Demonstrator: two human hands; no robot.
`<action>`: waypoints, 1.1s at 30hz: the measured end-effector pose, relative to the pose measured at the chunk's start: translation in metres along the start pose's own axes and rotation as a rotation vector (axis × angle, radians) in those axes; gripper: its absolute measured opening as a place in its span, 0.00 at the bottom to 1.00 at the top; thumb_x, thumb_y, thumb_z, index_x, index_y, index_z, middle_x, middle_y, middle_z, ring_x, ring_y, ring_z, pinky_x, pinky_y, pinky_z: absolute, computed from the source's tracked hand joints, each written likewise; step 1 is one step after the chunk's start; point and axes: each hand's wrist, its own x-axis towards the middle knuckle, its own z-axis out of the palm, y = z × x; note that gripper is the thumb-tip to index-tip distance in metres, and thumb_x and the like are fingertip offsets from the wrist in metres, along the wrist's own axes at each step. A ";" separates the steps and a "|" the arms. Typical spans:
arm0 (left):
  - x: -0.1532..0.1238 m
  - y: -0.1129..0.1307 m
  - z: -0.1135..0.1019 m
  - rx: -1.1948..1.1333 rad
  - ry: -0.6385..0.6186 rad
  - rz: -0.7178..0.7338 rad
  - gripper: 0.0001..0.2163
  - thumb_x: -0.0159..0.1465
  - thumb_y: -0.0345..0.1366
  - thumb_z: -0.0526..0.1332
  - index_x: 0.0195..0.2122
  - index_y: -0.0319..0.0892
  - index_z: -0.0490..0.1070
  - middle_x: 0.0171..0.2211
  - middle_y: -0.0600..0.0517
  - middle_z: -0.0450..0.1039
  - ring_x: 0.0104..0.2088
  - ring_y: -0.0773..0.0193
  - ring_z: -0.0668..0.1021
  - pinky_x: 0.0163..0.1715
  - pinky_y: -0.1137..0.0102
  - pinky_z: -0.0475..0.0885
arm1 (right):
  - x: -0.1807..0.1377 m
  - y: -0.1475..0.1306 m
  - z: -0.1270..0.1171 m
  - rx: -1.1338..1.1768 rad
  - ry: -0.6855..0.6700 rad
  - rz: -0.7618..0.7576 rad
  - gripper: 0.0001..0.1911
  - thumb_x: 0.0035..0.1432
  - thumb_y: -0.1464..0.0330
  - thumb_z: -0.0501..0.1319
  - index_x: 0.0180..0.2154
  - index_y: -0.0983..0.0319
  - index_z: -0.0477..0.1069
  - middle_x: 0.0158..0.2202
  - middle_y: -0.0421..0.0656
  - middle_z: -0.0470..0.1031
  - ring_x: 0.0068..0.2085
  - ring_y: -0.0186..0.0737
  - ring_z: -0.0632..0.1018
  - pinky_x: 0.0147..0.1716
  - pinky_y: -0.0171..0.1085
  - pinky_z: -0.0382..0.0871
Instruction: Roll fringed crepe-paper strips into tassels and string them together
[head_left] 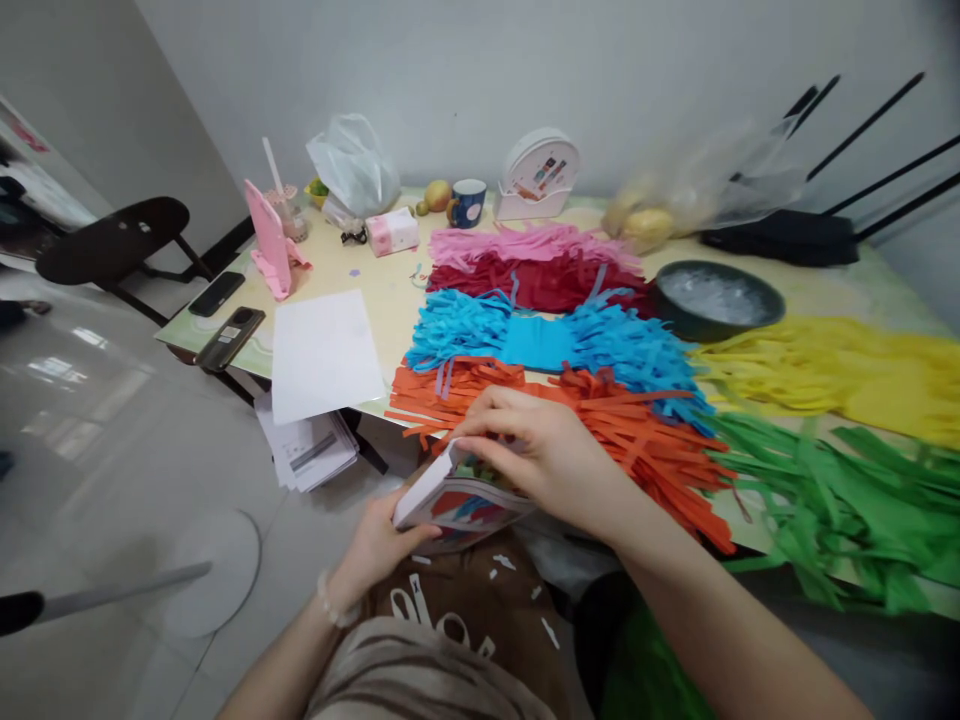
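Observation:
My left hand grips the lower corner of a thick pack of coloured paper held over my lap, just in front of the table edge. My right hand rests on top of the pack, its fingers curled into the open upper edge and pinching at the sheets inside. Just beyond my right hand lies orange fringed paper. Behind it lie blue fringed paper, dark red fringed paper and pink fringed paper.
Green fringed paper and yellow fringed paper cover the table's right side, near a dark bowl. White sheets overhang the left edge, beside two phones. A mug, tissue box, plastic bags and pink stand sit behind. A chair stands left.

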 end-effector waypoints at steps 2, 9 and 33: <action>0.002 -0.002 0.000 -0.080 -0.007 -0.032 0.19 0.49 0.42 0.74 0.40 0.38 0.81 0.38 0.48 0.82 0.38 0.54 0.79 0.41 0.67 0.73 | -0.007 0.005 0.008 -0.024 0.081 -0.082 0.12 0.67 0.71 0.57 0.40 0.59 0.80 0.39 0.46 0.80 0.40 0.39 0.80 0.41 0.36 0.75; 0.005 -0.010 -0.002 -0.168 -0.019 -0.092 0.21 0.45 0.42 0.76 0.39 0.38 0.79 0.38 0.47 0.82 0.39 0.53 0.79 0.42 0.65 0.74 | 0.000 0.030 0.003 -0.021 -0.233 0.135 0.13 0.63 0.73 0.58 0.36 0.60 0.82 0.33 0.43 0.83 0.32 0.39 0.81 0.33 0.34 0.72; 0.011 -0.024 0.025 -0.237 0.025 -0.123 0.23 0.48 0.43 0.74 0.44 0.38 0.77 0.43 0.44 0.81 0.43 0.50 0.81 0.46 0.61 0.76 | -0.062 0.062 -0.005 -0.143 0.315 0.494 0.12 0.60 0.60 0.64 0.37 0.62 0.77 0.29 0.44 0.79 0.28 0.41 0.77 0.29 0.37 0.70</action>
